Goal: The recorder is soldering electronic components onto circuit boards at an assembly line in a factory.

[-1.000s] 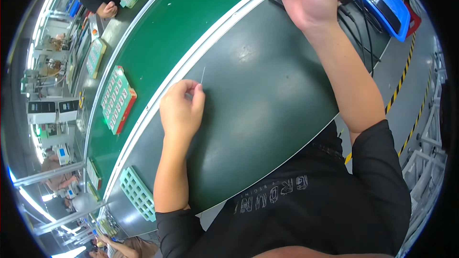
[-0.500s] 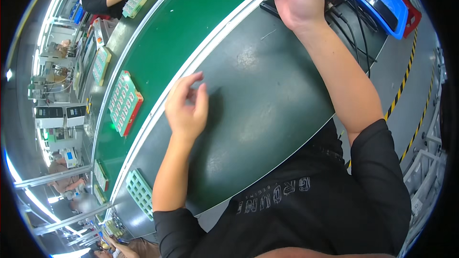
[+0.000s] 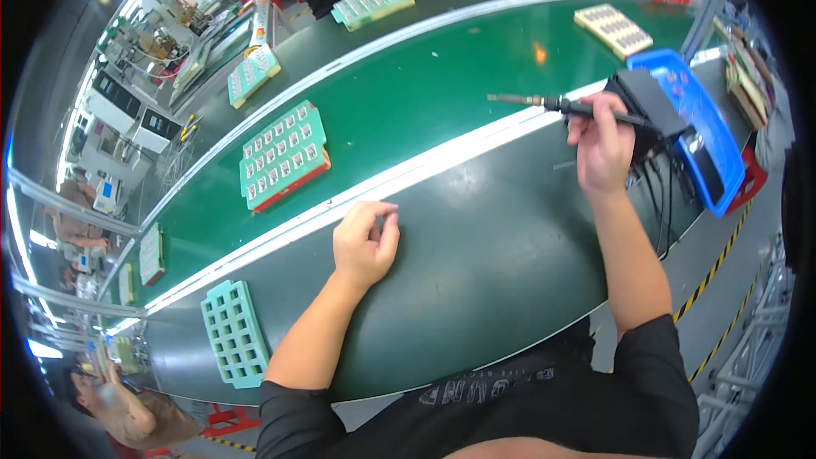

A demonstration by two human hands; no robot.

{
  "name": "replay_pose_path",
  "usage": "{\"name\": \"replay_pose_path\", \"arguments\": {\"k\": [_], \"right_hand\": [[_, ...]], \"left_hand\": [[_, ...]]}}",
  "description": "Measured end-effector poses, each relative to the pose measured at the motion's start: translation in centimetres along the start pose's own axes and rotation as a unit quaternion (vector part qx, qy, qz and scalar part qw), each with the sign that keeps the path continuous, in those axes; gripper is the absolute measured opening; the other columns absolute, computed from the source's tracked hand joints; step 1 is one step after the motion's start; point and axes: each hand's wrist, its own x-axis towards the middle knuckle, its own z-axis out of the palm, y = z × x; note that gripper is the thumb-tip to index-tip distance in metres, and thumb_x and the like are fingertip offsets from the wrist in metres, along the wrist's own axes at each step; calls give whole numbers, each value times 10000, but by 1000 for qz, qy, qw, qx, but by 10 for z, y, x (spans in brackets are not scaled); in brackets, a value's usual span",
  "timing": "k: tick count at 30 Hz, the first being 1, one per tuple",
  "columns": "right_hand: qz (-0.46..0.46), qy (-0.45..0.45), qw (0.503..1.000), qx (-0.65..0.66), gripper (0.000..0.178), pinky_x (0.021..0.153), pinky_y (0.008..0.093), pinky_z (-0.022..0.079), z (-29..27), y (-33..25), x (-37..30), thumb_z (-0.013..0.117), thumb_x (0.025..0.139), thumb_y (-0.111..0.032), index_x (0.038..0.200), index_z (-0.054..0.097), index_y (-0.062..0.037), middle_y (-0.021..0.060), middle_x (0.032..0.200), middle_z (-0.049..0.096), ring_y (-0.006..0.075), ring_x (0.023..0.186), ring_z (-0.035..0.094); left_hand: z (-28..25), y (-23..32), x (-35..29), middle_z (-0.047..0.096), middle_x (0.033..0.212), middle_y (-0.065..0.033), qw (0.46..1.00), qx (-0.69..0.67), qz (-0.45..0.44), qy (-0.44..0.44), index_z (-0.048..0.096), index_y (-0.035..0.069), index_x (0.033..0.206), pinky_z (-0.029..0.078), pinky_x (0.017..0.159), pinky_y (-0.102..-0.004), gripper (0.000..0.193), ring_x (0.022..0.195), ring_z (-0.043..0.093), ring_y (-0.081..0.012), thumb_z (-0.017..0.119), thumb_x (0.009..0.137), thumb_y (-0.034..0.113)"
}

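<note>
One soldering iron (image 3: pixel 557 104) is grasped in the right hand (image 3: pixel 605 146), its tip over the green conveyor belt (image 3: pixel 408 110), no soldering under way. Whether the curled left hand (image 3: pixel 364 244) holds anything, I cannot tell.

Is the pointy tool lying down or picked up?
Picked up: the right hand grips the pointy tool by its black handle, metal tip pointing left.

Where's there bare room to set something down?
Largest free patch: the bench right of the left hand, bounded by white rail, thin strand and near edge. The belt is mostly bare between the large red-edged tray and iron. Crowded: right end, with cables, black box, blue bin.
</note>
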Motion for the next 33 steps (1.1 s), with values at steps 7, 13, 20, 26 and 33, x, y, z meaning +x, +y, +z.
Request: {"name": "replay_pose_path", "arguments": {"k": [7,13,20,26,33], "right_hand": [[-35,-31,995,-88,163,519,221,418,18,9,-17,507,950,-138,913,557,13,81,708,568,119,534,520],[-47,-29,993,-109,165,518,218,416,16,5,-15,496,955,-137,937,555,16,76,714,562,121,545,516],[-60,-32,991,-116,159,498,209,400,23,12,-26,493,959,-142,930,549,4,71,709,553,107,538,506],[-63,-10,989,-135,173,494,213,412,11,10,-27,476,963,-144,948,543,15,79,714,559,116,529,505],[-74,-38,993,-84,165,489,216,414,35,7,-28,473,964,-142,961,538,10,92,733,570,122,535,510]], "left_hand": [[-1,-14,-2,564,703,-53,999,9,-33,-11,638,36,824,360,460,-255,77,474,439,-119,643,753,8],[-2,-19,7,544,678,-59,999,-4,-30,13,643,38,828,350,464,-263,78,476,425,-126,648,753,17],[-29,-10,9,612,869,-72,998,-68,19,4,638,21,958,387,534,-223,236,573,474,-96,691,729,43],[-144,68,47,523,1113,-129,928,-132,217,273,526,-21,1169,408,656,-271,711,848,483,-159,811,651,373],[-223,110,14,495,1260,-211,891,61,370,254,478,-34,1273,388,808,-359,644,1081,494,-254,557,878,468]]}}
